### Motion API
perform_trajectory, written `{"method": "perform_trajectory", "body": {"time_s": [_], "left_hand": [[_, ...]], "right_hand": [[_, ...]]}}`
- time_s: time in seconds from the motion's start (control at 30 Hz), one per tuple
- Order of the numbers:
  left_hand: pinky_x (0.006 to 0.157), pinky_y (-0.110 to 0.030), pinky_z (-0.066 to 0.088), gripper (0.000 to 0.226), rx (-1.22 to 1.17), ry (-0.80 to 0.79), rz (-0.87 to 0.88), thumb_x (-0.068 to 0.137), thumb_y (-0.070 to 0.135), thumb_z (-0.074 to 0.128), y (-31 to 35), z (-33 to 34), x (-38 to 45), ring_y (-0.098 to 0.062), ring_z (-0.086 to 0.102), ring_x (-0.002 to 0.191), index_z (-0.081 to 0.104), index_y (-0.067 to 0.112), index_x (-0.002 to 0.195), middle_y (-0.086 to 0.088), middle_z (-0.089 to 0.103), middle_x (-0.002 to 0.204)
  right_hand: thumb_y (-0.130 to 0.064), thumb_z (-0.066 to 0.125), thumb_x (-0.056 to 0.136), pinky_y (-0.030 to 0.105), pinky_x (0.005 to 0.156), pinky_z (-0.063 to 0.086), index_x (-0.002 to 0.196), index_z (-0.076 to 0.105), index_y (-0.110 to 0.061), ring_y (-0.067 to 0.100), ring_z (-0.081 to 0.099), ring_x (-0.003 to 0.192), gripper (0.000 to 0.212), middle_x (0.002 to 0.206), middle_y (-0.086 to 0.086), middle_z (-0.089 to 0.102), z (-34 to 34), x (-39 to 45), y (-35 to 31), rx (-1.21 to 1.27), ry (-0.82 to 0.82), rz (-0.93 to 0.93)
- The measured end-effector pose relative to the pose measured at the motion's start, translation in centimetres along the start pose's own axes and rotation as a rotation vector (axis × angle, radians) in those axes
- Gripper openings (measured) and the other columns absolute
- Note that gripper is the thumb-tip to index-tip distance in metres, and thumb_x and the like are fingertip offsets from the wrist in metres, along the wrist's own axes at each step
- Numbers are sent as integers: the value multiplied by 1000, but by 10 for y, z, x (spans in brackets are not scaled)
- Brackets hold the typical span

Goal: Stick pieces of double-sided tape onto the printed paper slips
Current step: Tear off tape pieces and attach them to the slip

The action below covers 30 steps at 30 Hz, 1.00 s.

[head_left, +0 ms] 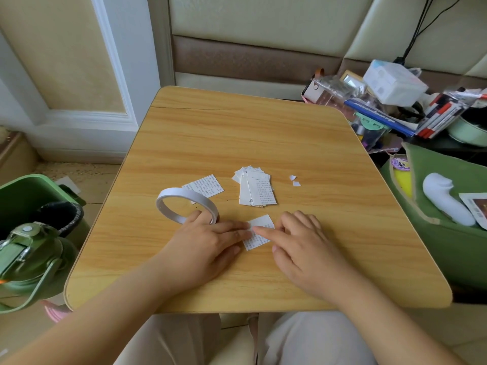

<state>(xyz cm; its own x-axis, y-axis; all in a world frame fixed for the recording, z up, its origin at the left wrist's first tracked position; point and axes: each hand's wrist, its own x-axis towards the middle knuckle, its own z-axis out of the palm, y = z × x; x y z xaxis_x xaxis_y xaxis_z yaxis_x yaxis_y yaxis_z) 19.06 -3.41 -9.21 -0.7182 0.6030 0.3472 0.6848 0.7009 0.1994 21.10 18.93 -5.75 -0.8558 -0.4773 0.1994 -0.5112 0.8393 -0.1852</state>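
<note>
smooth wood-grain table [237,133] — matt paper slips [257,191]

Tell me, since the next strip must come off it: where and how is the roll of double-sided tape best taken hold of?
Grip the tape roll by its thin band at the far, upper arc, thumb inside the ring and fingers outside, coming from above. It stands tilted on its edge with the hollow centre open, and its near rim lies by the left hand, probably hampering a grip there.

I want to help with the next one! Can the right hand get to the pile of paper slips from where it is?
Probably yes. The right hand rests on the table just in front of the pile of paper slips, and only bare tabletop lies between them.
</note>
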Motion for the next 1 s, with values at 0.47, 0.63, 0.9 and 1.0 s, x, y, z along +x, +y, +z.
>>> {"method": "perform_trajectory", "body": {"time_s": [0.47, 0.63, 0.9, 1.0], "left_hand": [[71, -27, 34, 39, -7, 13, 28, 92, 39, 38, -4, -3, -4, -16, 46, 70, 63, 36, 121, 22, 58, 127], [70, -26, 31, 38, 3, 28, 42, 91, 39, 38, -3, -3, -4, -15, 44, 67, 63, 38, 121, 23, 58, 126], [70, -25, 29, 38, 17, 58, 60, 91, 38, 38, -5, 1, -4, -11, 33, 68, 63, 38, 121, 24, 56, 128], [69, -27, 36, 39, 6, 52, 53, 91, 38, 38, -5, 0, -5, -16, 48, 70, 61, 34, 123, 22, 60, 125]], "right_hand": [[-37, 29, 89, 15, 85, 9, 96, 49, -72, 4, 28, 104, 40, 101, -20, 40, -5, 11, 9, 387, -277, 428], [-18, 43, 96, 14, 94, 9, 100, 61, -57, 0, 28, 103, 43, 103, -22, 45, -9, 11, 8, 474, -276, 449], [-15, 65, 88, 3, 72, 41, 90, 71, -27, 1, 57, 94, 14, 103, -11, 66, -23, 25, 20, 708, 66, 683], [-16, 67, 87, 10, 94, 32, 114, 65, -24, 2, 49, 111, 29, 115, -15, 56, -19, 46, 25, 382, 11, 416]]}}
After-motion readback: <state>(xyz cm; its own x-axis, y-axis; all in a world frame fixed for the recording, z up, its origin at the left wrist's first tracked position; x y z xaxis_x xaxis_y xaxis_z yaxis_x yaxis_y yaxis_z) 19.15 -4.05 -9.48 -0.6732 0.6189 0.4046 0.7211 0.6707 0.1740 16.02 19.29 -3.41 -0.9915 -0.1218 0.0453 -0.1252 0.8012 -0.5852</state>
